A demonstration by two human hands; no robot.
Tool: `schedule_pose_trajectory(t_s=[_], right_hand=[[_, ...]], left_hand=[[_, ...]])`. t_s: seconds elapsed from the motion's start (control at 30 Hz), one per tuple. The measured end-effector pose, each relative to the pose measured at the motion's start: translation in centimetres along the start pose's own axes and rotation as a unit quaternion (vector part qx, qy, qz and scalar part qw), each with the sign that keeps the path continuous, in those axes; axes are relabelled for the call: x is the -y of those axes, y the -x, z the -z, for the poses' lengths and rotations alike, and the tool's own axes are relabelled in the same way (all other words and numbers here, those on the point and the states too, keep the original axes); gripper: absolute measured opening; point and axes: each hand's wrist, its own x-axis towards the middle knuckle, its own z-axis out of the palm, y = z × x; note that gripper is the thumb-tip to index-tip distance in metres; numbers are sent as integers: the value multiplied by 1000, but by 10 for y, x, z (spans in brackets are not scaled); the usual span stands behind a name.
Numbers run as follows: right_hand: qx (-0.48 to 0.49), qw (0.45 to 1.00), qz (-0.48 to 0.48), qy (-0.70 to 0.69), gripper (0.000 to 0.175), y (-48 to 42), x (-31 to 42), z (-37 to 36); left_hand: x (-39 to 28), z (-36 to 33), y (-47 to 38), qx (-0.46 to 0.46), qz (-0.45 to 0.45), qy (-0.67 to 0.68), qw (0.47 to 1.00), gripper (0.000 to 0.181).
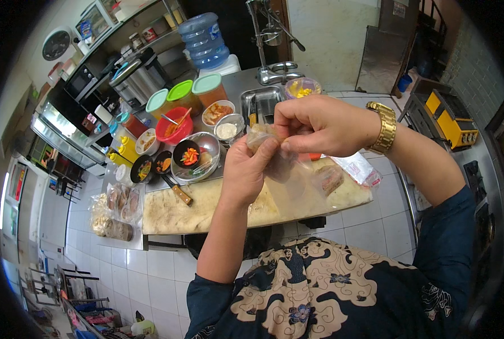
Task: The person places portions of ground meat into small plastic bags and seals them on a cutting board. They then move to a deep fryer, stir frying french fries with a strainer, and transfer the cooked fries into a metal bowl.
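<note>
My left hand (245, 171) grips the gathered part of a clear plastic bag (278, 166), which has something brownish inside. My right hand (319, 127), with a gold watch (381, 127) on its wrist, pinches the same bag at its fingertips. The bag hangs above a worn cutting board (209, 216). Beyond it, on the board's right part, lies another plastic bag with brownish food (330, 178); a white and red plastic packet (355, 167) is beside that. What exactly the held bag contains is hard to tell.
A wooden-handled knife (180, 193) lies at the board's back left edge. Behind stand a red bowl (173, 127), a bowl of cut chillies (189, 156), lidded tubs (209, 87), a metal tray (262, 95) and a manual press (273, 72). Bagged food (122, 203) sits at the left.
</note>
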Motion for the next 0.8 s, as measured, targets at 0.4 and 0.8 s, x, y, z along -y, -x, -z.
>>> schedule_pose_trajectory(t_s=[0.4, 0.8], right_hand=[[40, 993, -49, 95, 25, -5, 0, 18], [18, 994, -35, 100, 17, -5, -4, 10]], left_hand=[[-6, 0, -4, 36, -16, -19, 999, 40], [-11, -3, -12, 44, -66, -96, 992, 43]])
